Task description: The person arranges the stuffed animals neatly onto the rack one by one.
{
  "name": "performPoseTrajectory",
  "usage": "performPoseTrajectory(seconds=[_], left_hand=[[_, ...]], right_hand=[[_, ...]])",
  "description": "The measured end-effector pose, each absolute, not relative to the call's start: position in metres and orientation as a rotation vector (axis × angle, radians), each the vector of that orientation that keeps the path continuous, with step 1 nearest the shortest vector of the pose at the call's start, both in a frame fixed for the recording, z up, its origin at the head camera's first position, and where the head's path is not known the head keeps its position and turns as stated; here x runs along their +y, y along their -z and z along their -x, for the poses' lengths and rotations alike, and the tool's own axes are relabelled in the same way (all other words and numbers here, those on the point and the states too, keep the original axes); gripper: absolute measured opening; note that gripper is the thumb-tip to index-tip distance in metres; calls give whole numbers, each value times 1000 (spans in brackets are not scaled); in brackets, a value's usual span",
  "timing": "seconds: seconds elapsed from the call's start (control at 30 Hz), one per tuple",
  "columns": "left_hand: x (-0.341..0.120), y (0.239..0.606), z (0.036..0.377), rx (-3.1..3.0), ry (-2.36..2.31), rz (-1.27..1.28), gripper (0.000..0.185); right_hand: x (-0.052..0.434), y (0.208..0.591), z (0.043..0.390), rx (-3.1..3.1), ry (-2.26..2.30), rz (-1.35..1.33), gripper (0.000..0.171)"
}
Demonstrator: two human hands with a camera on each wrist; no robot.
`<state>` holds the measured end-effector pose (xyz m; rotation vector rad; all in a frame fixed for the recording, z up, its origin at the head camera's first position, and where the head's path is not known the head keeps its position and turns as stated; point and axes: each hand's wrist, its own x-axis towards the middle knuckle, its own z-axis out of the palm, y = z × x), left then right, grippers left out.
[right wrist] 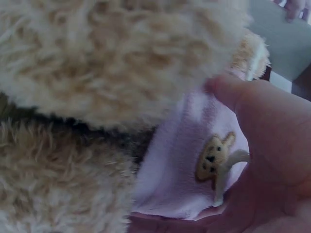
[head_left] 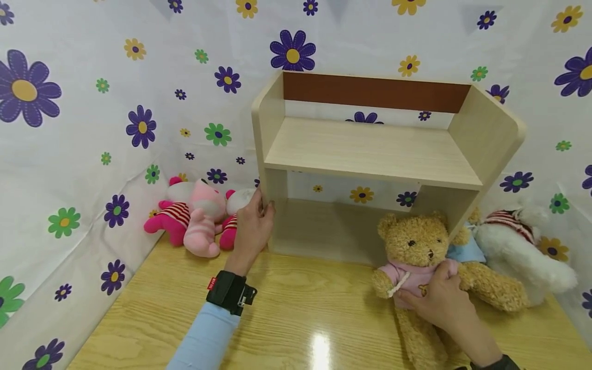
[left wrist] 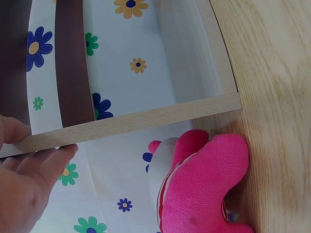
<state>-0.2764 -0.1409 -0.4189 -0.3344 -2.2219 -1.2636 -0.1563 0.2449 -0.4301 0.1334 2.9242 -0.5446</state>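
Gripping the teddy bear [head_left: 418, 252], right hand [head_left: 441, 300] beside seemingly empty shelf [head_left: 370, 154].

The scene is seen from above by the head view, looking forward and down at the wooden shelf [head_left: 370, 154] on the table [head_left: 287, 313]. The shelf's left side panel [left wrist: 121, 124] is viewed closely by the left wrist camera. The teddy bear [right wrist: 121, 73], shared with the head view [head_left: 416, 252], fills the right wrist view at very close range.
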Motion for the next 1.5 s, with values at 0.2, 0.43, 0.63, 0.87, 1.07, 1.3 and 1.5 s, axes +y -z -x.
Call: performPoseTrajectory(seconds=[0.2,0.43,0.63,0.87,1.07,1.3,1.5], left_hand=[[-141,417,276,-2217,1263,348,52],[-141,416,274,-2212,1226,352,52],[-141,418,274,-2239,1189,371,51],[-140,422,275,-2218,1091,356,49],[-140,424,276,-2215,1053,359,43],[-143,424,278,-2201,1039,346,44],[-142,424,277,-2236,1029,341,39]], right_hand=[[244,436,159,2942,568,-113,128],[243,442,160,2968,577,-148,132],[243,442,159,2986,629,-221,117],[238,444,159,2998,728,-253,118],[215,447,157,3160,892,-220,124],[182,448,177,3283,1185,-137,117],[158,450,201,3267,1440,-69,108]])
